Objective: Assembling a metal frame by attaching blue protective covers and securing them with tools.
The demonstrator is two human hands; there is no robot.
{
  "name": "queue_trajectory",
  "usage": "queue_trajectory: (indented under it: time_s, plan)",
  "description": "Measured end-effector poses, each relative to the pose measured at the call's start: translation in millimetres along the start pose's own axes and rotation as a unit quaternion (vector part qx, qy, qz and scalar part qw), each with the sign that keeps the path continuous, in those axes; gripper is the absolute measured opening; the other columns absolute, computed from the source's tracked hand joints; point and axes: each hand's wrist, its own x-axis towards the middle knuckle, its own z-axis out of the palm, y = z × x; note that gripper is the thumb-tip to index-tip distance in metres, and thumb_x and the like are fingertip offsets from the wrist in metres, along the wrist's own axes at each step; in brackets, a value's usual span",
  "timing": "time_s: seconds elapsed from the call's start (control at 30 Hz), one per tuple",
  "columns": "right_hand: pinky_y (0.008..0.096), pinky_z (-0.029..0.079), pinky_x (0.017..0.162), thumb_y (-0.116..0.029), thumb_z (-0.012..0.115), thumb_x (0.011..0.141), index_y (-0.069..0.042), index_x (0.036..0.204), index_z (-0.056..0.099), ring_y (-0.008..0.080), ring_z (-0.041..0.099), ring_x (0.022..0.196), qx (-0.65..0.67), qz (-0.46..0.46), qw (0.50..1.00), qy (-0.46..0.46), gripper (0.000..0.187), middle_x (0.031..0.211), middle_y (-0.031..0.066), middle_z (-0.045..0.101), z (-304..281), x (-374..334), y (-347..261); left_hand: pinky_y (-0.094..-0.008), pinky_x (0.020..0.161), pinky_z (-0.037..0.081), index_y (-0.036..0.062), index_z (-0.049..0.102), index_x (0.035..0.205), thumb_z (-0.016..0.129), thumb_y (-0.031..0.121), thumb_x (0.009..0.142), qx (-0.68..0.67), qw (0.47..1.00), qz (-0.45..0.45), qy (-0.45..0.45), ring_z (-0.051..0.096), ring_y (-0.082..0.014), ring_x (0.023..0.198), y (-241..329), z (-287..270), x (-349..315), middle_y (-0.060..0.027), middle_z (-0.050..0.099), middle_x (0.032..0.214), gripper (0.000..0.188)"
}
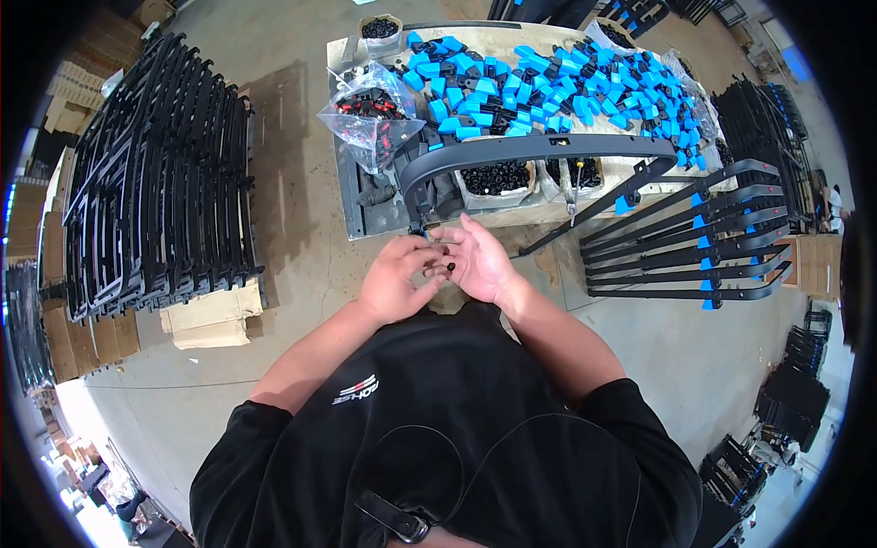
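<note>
Head view is showing both hands meeting at chest height. The right hand (480,263) is lying open, palm up, cradling small black screw-like parts (448,268); the left hand (397,277) is touching them with curled fingers. Just beyond both hands, a curved black plastic frame piece (539,149) is resting on a wooden worktable (512,217).

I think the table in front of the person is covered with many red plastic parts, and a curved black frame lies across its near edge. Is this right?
Not quite: in the head view, the many plastic parts covering the table are blue, not red. Only a clear bag at its left end holds some red pieces. The curved black frame does lie across the near edge.
</note>
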Motion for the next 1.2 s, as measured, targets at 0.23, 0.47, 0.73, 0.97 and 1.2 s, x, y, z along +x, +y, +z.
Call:
queue_trajectory:
  time_s: [0.23,0.47,0.73,0.97,1.2]
  plan:
    - [0.0437,0.053,0.084,-0.054,0.051,0.102,-0.006,0.119,0.060,0.0252,0.065,0.097,-0.004,-0.032,0.999,-0.036,0.051,0.108,0.0119,0.067,-1,1,7,-0.0404,0.093,0.049,0.0089,0.074,0.103,0.078,0.014,0.077,0.031,0.997,0.006,-0.072,0.060,-0.0295,0.102,-5,8,3,-0.0070,0.066,0.108,0.027]
    - [0.0394,0.052,0.074,-0.034,0.055,0.104,-0.005,0.113,0.062,0.0214,0.065,0.088,-0.052,-0.038,0.997,0.033,0.032,0.099,0.0086,0.066,-4,-3,13,-0.0395,0.092,0.049,0.0076,0.075,0.104,0.071,0.009,0.087,-0.034,0.996,-0.081,-0.028,0.061,-0.0297,0.098,-15,14,-4,-0.0098,0.069,0.100,0.018]
    - [0.0322,0.050,0.062,-0.017,0.065,0.098,-0.004,0.102,0.065,0.0157,0.063,0.074,-0.070,0.047,0.996,-0.005,0.014,0.086,0.0052,0.064,-21,-2,6,-0.0365,0.087,0.051,0.0069,0.073,0.111,0.062,0.005,0.096,-0.145,0.974,-0.170,-0.048,0.064,-0.0291,0.096,-17,13,-5,-0.0125,0.069,0.099,0.019]
    - [0.0312,0.051,0.059,-0.011,0.069,0.095,-0.004,0.105,0.067,0.0147,0.062,0.070,-0.125,0.015,0.992,0.004,0.013,0.087,0.0054,0.066,-21,17,1,-0.0370,0.083,0.053,0.0029,0.070,0.111,0.063,0.012,0.097,-0.102,0.966,-0.232,0.056,0.067,-0.0317,0.090,-28,19,-7,-0.0155,0.070,0.098,0.018]
    - [0.0296,0.054,0.058,-0.006,0.069,0.093,0.003,0.111,0.064,0.0149,0.066,0.070,-0.226,-0.093,0.965,0.097,0.022,0.086,0.0080,0.068,-25,51,-4,-0.0500,0.083,0.052,-0.0002,0.065,0.102,0.057,0.028,0.101,0.056,0.952,-0.296,-0.050,0.065,-0.0439,0.093,-42,14,8,-0.0257,0.067,0.100,0.029]
